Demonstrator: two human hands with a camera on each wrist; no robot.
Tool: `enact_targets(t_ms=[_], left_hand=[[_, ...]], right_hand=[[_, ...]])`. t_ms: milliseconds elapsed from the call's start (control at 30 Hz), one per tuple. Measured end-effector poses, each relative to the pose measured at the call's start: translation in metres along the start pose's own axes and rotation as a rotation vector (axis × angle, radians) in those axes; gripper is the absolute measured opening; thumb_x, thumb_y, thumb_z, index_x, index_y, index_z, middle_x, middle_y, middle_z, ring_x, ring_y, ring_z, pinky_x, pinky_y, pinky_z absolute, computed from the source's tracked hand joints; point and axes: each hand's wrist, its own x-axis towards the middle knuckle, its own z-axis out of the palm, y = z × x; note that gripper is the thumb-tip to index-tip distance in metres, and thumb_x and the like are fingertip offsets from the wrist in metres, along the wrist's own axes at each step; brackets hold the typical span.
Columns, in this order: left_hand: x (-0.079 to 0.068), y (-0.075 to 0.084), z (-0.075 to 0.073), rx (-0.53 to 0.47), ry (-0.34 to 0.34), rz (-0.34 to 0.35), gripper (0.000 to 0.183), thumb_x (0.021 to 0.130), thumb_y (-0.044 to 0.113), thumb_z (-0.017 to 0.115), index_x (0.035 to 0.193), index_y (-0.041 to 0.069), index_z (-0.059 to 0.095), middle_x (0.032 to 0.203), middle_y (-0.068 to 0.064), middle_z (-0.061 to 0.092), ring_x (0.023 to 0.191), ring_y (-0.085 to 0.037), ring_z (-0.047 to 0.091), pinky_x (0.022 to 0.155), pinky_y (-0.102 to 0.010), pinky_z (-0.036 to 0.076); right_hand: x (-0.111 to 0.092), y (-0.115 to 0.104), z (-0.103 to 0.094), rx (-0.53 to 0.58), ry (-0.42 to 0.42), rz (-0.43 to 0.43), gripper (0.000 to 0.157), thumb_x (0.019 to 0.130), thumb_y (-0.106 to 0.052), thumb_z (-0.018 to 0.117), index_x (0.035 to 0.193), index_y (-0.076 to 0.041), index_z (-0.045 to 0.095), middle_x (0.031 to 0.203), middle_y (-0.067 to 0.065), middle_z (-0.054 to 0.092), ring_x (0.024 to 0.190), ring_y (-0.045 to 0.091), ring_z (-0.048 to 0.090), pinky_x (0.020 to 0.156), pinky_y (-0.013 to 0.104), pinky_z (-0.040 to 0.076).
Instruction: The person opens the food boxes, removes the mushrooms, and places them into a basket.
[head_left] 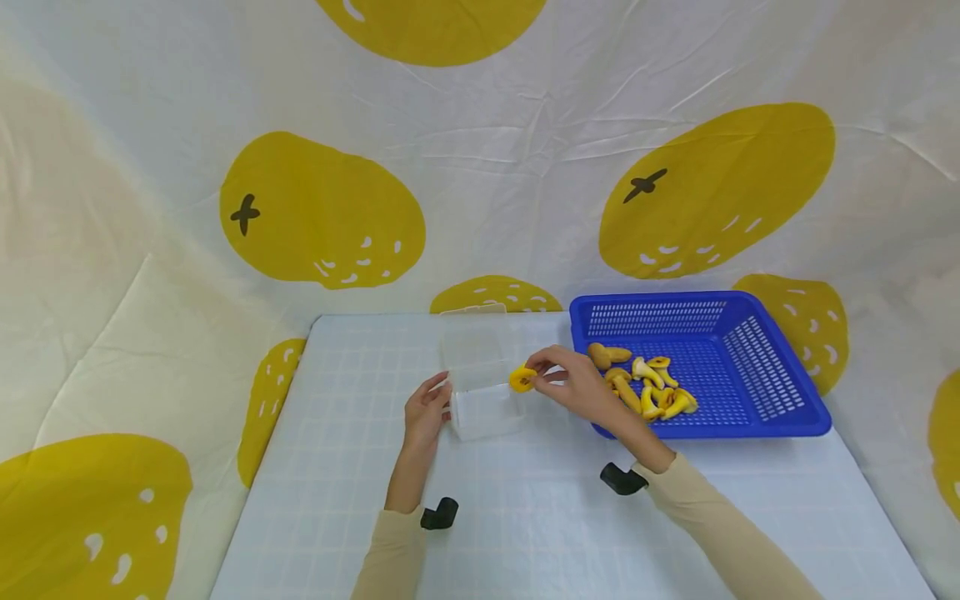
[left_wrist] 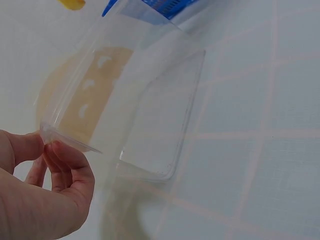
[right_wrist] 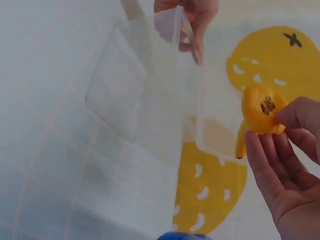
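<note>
A clear plastic box point(head_left: 487, 414) stands on the table with its hinged lid point(head_left: 474, 346) swung back away from the person. My left hand point(head_left: 427, 412) pinches the box's left rim between thumb and fingers, seen closely in the left wrist view, where the box wall point(left_wrist: 165, 110) is see-through. Thumb and fingertips of my right hand point(head_left: 573, 382) hold a yellow mushroom point(head_left: 522, 379) by the box's right edge, near the hinge. In the right wrist view the mushroom point(right_wrist: 257, 107) shows a dark patch in its cap and its stem pointing down.
To the right stands a blue plastic basket point(head_left: 720, 383) with slotted walls. Several yellow mushrooms point(head_left: 660, 392) and brown-capped mushrooms point(head_left: 609, 355) lie in its left part. A pale checked cloth point(head_left: 525, 517) covers the table, and a patterned curtain point(head_left: 510, 167) hangs behind it.
</note>
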Motion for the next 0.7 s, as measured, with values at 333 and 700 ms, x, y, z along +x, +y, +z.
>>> enact_targets(t_ms=[333, 700], left_hand=[[0.001, 0.001, 0.000, 0.000, -0.005, -0.006, 0.038, 0.102, 0.013, 0.065, 0.138, 0.001, 0.061, 0.108, -0.012, 0.068, 0.089, -0.022, 0.064, 0.068, -0.025, 0.052], [-0.002, 0.001, 0.000, 0.016, -0.007, -0.009, 0.038, 0.103, 0.016, 0.064, 0.139, 0.003, 0.061, 0.120, -0.020, 0.064, 0.097, -0.029, 0.063, 0.073, -0.028, 0.053]], right_hand=[[-0.020, 0.008, -0.033, -0.012, 0.117, 0.063, 0.024, 0.093, 0.003, 0.072, 0.117, 0.004, 0.068, 0.112, 0.019, 0.067, 0.100, 0.031, 0.065, 0.085, 0.043, 0.060], [-0.046, 0.026, -0.064, -0.085, 0.213, 0.116, 0.024, 0.095, 0.001, 0.071, 0.118, 0.005, 0.067, 0.114, 0.021, 0.067, 0.100, 0.032, 0.063, 0.083, 0.012, 0.052]])
